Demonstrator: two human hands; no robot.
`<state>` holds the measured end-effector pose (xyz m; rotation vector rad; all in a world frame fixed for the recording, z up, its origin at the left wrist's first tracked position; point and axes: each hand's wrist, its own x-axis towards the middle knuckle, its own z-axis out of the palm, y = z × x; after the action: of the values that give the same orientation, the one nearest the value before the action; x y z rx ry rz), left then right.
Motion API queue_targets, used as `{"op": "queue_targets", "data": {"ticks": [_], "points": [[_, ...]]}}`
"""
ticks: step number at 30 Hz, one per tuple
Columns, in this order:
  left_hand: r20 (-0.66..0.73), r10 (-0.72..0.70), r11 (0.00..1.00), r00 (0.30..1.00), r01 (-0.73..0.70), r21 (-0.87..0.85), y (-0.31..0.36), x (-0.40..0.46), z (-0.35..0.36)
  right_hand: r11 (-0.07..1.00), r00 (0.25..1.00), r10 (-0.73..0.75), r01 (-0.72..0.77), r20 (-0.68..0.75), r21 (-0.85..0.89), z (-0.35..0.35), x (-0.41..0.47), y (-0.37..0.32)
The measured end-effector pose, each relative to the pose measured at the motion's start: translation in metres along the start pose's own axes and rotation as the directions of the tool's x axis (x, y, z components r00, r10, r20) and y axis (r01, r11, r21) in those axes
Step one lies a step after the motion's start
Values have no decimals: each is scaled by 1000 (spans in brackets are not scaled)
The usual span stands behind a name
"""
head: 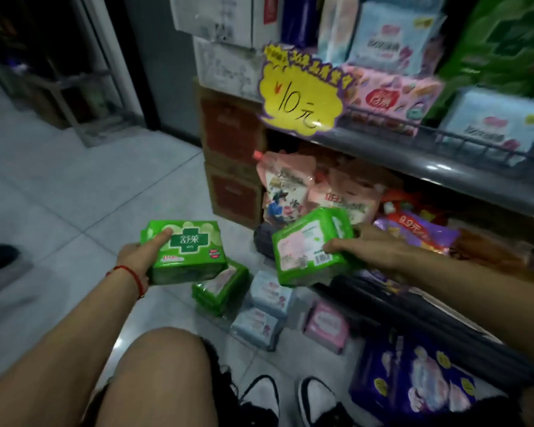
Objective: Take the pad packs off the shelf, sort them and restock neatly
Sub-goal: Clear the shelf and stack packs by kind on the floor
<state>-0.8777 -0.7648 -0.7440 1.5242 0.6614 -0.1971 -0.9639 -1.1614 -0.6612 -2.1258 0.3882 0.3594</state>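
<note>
Green pad packs, gripped in both hands

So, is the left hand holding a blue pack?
No, the left hand grips a green pack, and the blue packs lie on the floor.

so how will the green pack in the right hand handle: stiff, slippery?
Probably soft: the green pack has rounded, bulging sides under the right hand. Glossy film suggests it may be slippery. Likely light, as fingers at one edge seem enough to hold it tilted.

Left hand fingers hidden beneath green pack.
</note>
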Motion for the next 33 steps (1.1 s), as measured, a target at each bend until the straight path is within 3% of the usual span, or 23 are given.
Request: {"op": "queue_targets", "data": {"ticks": [2, 6, 11, 14, 16, 20, 24, 28, 31, 33], "points": [[-75, -80, 995, 994, 76, -58, -37, 14, -17, 995, 998, -5, 11, 63, -97, 32, 57, -11], [-195, -220, 966, 956, 186, -177, -102, 39, -36, 996, 993, 25, -14, 112, -92, 94, 135, -25], [-125, -396, 867, 910, 326, -377, -192, 82, -57, 999, 987, 5, 1, 162, -37, 155, 191, -22], [-105, -461, 823, 881, 379, -423, -219, 83, -51, 989, 957, 93, -121, 273, 88, 185, 217, -8], [-94, -477, 803, 874, 389, -451, -232, 82, -43, 971, 937, 146, -197, 318, 134, 201, 231, 1], [-66, -465, 793, 883, 382, -474, -246, 85, -30, 978, 929, 171, -201, 328, 61, 225, 249, 5], [-131, -455, 866, 881, 403, -296, -251, 88, -31, 991, 940, 130, -117, 317, -60, 243, 265, 13], [-300, -395, 910, 868, 414, -3, -243, 89, -34, 981, 934, 79, -11, 348, -192, 243, 258, 11], [-465, -200, 831, 863, 400, 386, -214, 78, -31, 965, 951, -20, 98, 308, -242, 224, 242, 4], [-421, 38, 812, 906, 217, 542, -180, 62, -16, 938, 946, -98, 191, 310, -288, 202, 224, -3]]}}
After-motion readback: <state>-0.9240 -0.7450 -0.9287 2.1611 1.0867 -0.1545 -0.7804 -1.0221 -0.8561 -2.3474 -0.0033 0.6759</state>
